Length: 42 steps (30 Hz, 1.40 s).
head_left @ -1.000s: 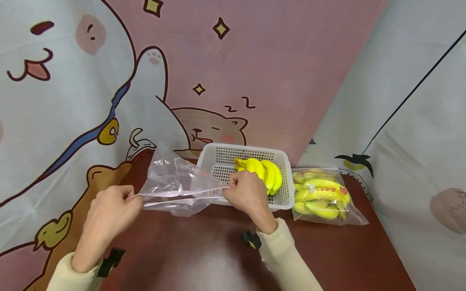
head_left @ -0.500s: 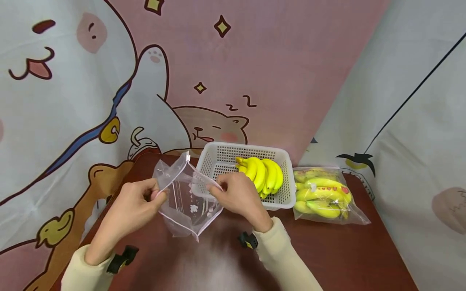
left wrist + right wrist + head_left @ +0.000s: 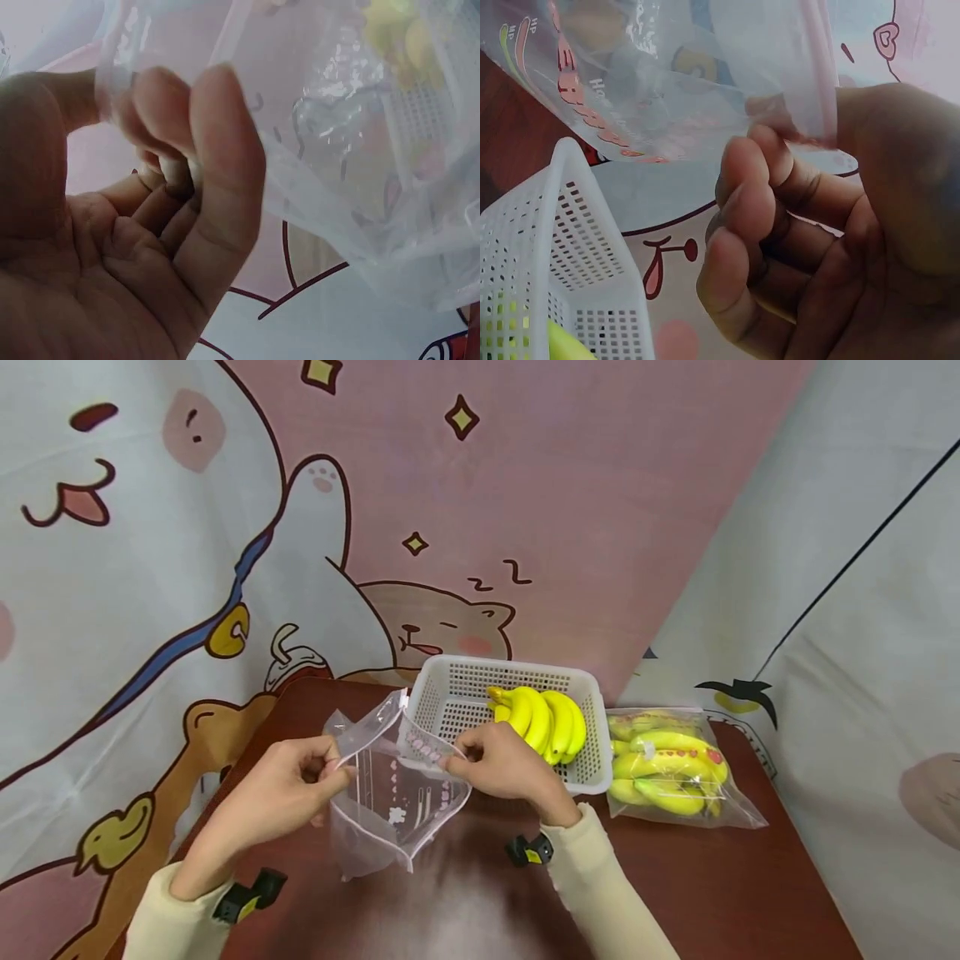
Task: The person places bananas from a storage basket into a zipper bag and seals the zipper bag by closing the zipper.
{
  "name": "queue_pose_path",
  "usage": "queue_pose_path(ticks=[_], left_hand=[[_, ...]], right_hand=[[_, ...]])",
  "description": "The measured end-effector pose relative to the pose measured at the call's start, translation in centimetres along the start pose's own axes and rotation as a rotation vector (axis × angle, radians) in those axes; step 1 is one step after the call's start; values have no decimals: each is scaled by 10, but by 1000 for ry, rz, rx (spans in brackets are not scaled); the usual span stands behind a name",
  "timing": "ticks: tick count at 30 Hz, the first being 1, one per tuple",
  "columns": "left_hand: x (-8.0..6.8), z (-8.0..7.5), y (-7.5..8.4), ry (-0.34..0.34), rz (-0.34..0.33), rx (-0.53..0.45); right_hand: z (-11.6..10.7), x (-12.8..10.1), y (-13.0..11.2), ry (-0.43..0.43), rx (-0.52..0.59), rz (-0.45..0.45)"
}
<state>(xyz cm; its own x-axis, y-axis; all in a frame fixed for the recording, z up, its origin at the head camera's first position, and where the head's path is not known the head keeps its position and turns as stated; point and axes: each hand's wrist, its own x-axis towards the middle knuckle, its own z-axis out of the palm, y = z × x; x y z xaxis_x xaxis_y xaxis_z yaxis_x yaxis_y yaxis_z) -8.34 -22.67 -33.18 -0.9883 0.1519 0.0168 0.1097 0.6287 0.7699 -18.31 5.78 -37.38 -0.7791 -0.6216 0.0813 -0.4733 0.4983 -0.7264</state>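
A clear plastic zip bag (image 3: 375,810) with pink and white print hangs between both hands over the table, its mouth spread wide. My left hand (image 3: 288,785) pinches the left rim between thumb and fingers. On the opposite rim, my right hand (image 3: 513,768) pinches the zip edge. The right wrist view shows the bag's film (image 3: 667,82) caught between thumb and fingertips. In the left wrist view the rim passes between thumb and forefinger, and the bag's side (image 3: 330,150) spreads beyond the fingers. The bag holds nothing visible.
A white perforated basket (image 3: 600,727) with a bunch of yellow bananas (image 3: 536,718) stands behind the right hand. To its right lies a filled clear bag of bananas (image 3: 667,768). The brown table (image 3: 712,877) meets a cartoon-printed curtain (image 3: 570,510) at the back.
The bag's mouth has gone from a narrow slit to a wide opening. My left hand has moved right, toward the other hand; the bag has tipped so its inside faces the head camera.
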Motion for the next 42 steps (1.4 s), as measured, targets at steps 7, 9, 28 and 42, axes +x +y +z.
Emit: queue_pose_path(ticks=[7, 9, 28, 42], left_hand=[[5, 3, -1, 30, -14, -37], [6, 3, -1, 37, -18, -50], [7, 14, -16, 202, -62, -79], [10, 27, -30, 213, -72, -137]], right_hand=[[-5, -1, 5, -2, -2, -69], [-6, -2, 6, 2, -1, -63], [-17, 6, 1, 5, -22, -33], [-50, 22, 34, 87, -128, 123]])
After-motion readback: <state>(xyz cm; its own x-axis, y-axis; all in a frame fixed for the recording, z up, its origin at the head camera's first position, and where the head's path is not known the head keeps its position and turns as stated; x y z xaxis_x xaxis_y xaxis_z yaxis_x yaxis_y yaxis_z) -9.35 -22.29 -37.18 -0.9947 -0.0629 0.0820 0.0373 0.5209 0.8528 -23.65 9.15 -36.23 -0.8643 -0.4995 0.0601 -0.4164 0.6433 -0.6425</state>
